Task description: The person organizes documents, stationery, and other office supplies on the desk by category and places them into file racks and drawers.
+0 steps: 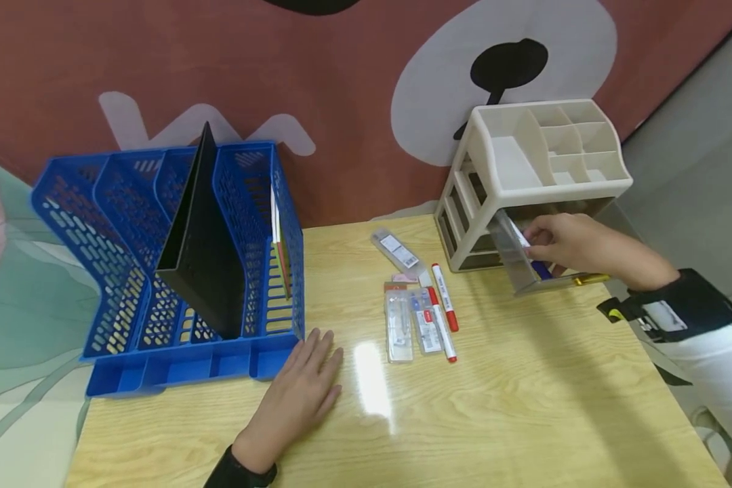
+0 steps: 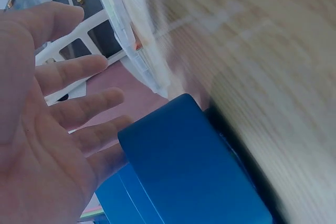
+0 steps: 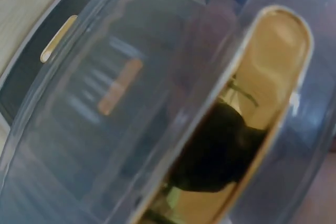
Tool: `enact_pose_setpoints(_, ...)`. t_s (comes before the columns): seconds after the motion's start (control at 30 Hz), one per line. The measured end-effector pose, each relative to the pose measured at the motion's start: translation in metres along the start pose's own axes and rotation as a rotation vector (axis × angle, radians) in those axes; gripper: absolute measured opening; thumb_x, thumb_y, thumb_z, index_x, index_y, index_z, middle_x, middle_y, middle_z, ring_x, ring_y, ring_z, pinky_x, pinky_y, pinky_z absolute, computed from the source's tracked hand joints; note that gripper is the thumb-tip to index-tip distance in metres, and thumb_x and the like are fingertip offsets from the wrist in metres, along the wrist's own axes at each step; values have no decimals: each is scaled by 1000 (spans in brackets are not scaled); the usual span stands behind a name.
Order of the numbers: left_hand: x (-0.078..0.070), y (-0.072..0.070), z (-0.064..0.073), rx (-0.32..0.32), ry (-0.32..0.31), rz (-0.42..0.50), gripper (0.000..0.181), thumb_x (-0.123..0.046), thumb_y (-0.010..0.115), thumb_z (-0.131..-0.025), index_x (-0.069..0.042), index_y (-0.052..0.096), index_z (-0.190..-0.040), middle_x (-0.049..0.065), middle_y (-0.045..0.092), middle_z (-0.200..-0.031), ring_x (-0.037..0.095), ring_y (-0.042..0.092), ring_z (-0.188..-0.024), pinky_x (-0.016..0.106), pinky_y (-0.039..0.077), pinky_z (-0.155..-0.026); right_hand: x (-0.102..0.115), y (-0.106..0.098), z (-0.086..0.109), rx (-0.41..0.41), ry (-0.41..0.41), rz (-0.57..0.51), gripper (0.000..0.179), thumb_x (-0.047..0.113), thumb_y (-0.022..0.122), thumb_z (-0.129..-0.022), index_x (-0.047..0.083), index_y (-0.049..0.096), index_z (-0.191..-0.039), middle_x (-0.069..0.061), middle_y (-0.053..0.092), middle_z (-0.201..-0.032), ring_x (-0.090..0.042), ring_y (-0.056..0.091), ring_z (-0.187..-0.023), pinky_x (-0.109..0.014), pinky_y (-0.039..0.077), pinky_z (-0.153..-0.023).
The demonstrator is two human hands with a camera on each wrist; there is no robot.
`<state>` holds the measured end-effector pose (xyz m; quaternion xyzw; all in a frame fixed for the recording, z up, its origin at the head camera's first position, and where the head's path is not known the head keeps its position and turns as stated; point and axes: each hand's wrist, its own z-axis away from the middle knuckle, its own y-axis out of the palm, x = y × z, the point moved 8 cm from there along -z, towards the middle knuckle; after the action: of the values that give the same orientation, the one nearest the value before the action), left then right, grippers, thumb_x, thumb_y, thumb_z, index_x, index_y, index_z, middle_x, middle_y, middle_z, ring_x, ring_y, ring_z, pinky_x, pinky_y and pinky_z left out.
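My left hand (image 1: 299, 390) lies on the table with its fingers straight, fingertips right at the front corner of a blue file rack (image 1: 177, 366). In the left wrist view its palm and spread fingers (image 2: 79, 114) show beside the blue plastic corner (image 2: 178, 161). My right hand (image 1: 567, 240) reaches with bent fingers into the pulled-out clear drawer (image 1: 515, 264) of a cream desk organizer (image 1: 494, 196). Under those fingers lie a dark blue thing (image 1: 541, 270) and something white; I cannot tell whether they are gripped. The drawer's gold handle (image 3: 278, 45) is close in the right wrist view.
A black folder (image 1: 204, 271) and thin booklets (image 1: 278, 244) stand in the rack. Mid-table lie two red-capped white markers (image 1: 444, 298), clear flat cases (image 1: 399, 325) and a grey case (image 1: 396, 247). A patterned cloth (image 1: 354, 102) hangs behind the table.
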<state>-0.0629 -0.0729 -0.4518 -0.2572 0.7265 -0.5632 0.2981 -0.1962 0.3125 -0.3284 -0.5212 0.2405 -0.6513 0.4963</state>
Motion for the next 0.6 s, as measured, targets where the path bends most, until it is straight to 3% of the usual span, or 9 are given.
enact_pose_setpoints(0.3,0,-4,0,-21,12,-24,50,-31,67,-86,-2,63,-127,23,48,-145,43,37,-136,57,38,-108,5,8,-5,63,10,-110,37,17,64,-93,-11,53,-115,-25,70,-96,-21,70,-66,-32,61,-56)
enact_pose_setpoints(0.6,1,-5,1,-12,6,-38,45,-27,66,-86,-2,65,-124,24,49,-144,43,38,-135,55,39,-108,14,12,-7,42,-18,-61,40,20,60,-96,-13,52,-118,-32,69,-101,-21,71,-67,-39,62,-61)
